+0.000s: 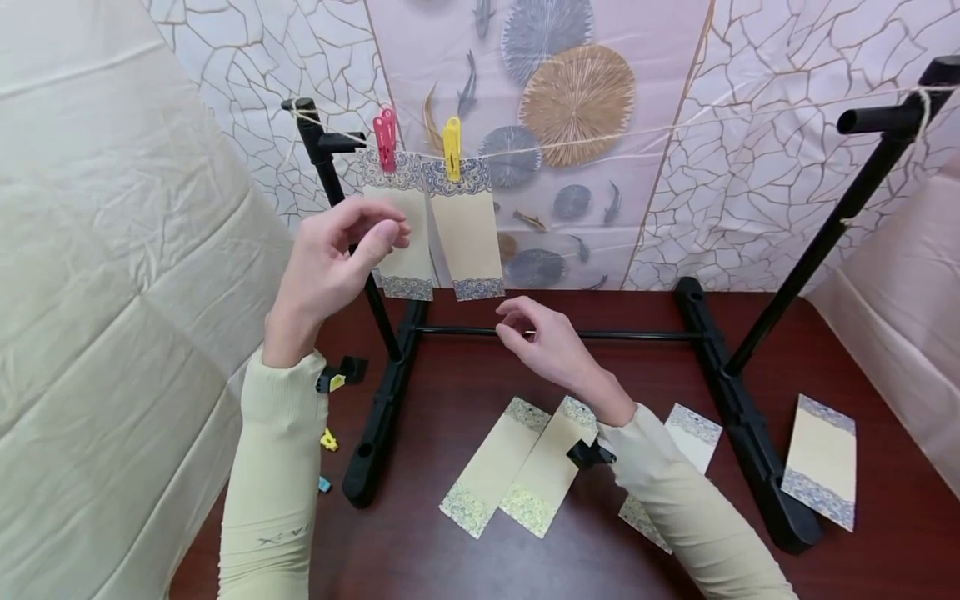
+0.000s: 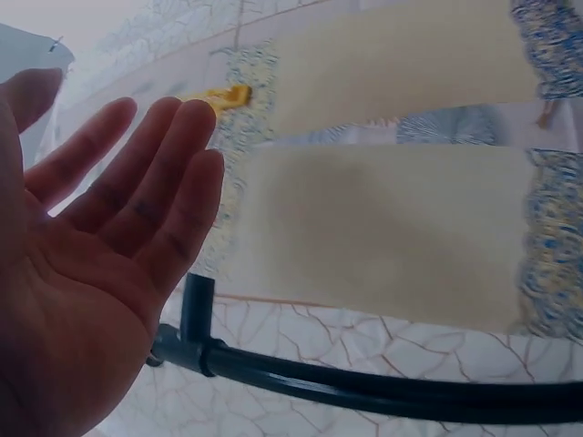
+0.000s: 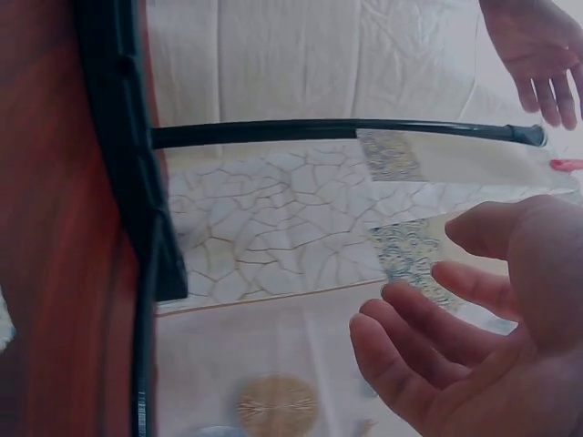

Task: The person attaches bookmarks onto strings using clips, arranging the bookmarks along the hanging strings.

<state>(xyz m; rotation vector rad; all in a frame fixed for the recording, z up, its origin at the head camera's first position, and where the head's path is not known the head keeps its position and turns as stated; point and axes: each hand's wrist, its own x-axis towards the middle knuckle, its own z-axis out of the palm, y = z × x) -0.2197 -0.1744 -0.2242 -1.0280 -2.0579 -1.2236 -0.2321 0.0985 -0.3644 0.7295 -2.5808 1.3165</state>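
Observation:
Two cream cards with blue patterned ends hang from a string (image 1: 570, 143). A pink clothespin (image 1: 385, 140) grips the left card (image 1: 405, 242), and a yellow clothespin (image 1: 452, 150) grips the right card (image 1: 467, 237). My left hand (image 1: 322, 258) is raised in front of the left card, its fingers loosely bent with nothing in them; the left wrist view shows the bare palm (image 2: 82, 309). Below the right card's lower end is my right hand (image 1: 547, 342), also holding nothing, its fingers relaxed and spread in the right wrist view (image 3: 455, 337).
Several similar cards lie on the dark red table (image 1: 405, 550), including an overlapping pair (image 1: 491, 475) and one card (image 1: 821, 462) at the right. A black stand (image 1: 817, 242) carries the string. Near my left sleeve lie a yellow clothespin (image 1: 328, 440) and a small blue piece (image 1: 324, 484).

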